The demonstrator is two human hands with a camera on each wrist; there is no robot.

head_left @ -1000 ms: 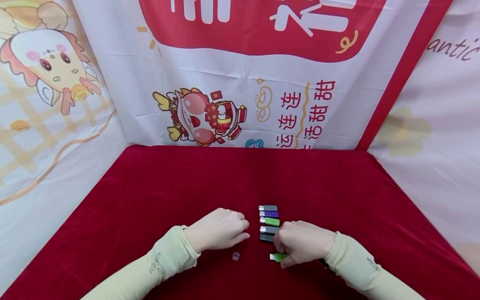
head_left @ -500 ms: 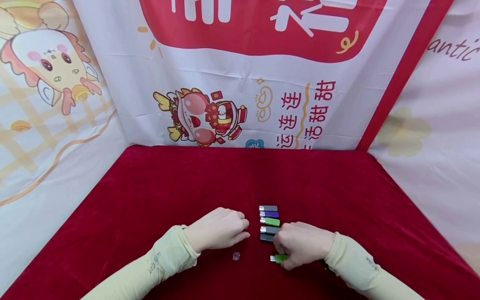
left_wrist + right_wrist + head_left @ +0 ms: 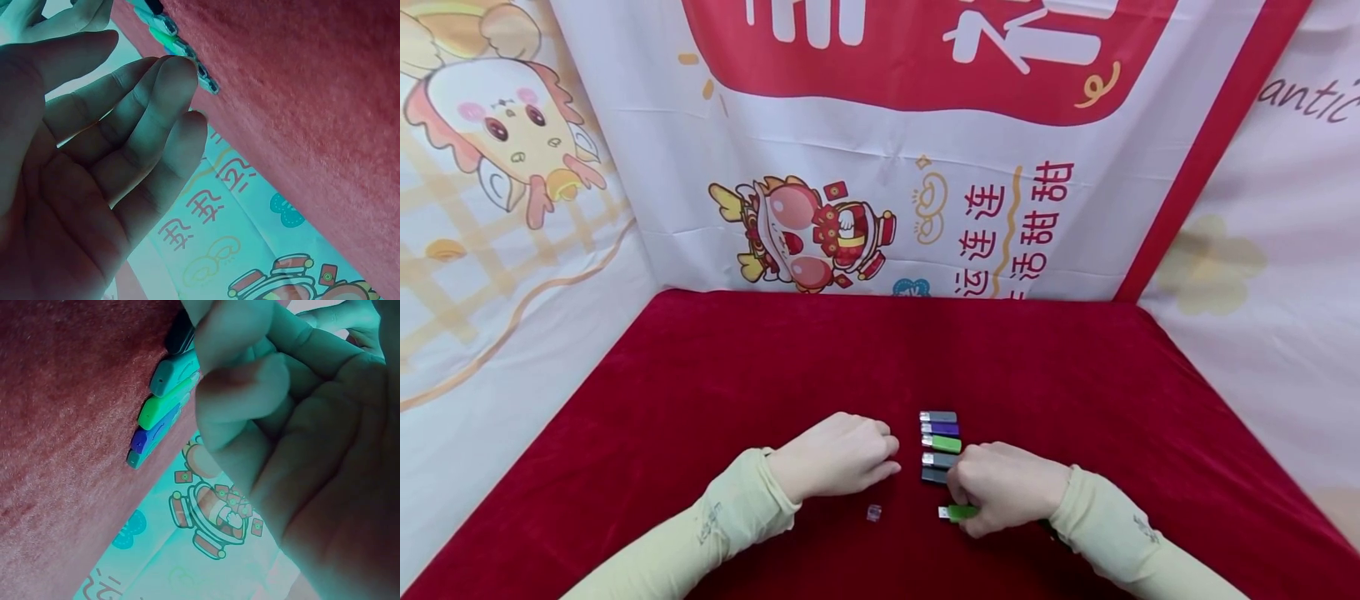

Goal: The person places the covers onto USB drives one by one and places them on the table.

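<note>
My right hand (image 3: 1011,487) pinches a green USB flash drive (image 3: 958,512) between thumb and fingers, its metal plug pointing left. Above it lies a column of flash drives: grey (image 3: 942,417), purple (image 3: 943,429), green (image 3: 946,443), grey (image 3: 942,459) and black (image 3: 934,475). The right fingers partly cover the lower two. My left hand (image 3: 838,457) hovers left of the column, holding nothing; in the left wrist view its fingers (image 3: 178,81) are loosely curled. Below it on the cloth sits a small clear cap (image 3: 874,512). The held drive is hidden in the right wrist view.
Red velvet cloth (image 3: 760,358) covers the table. A printed white and red curtain (image 3: 880,142) hangs along the back edge, with pale printed curtains (image 3: 512,250) on both sides. A dark item, mostly hidden, shows under the right wrist.
The green flash drive in my right hand has shifted very slightly. Both hands otherwise stay in place, and the column of drives and the clear cap lie as before.
</note>
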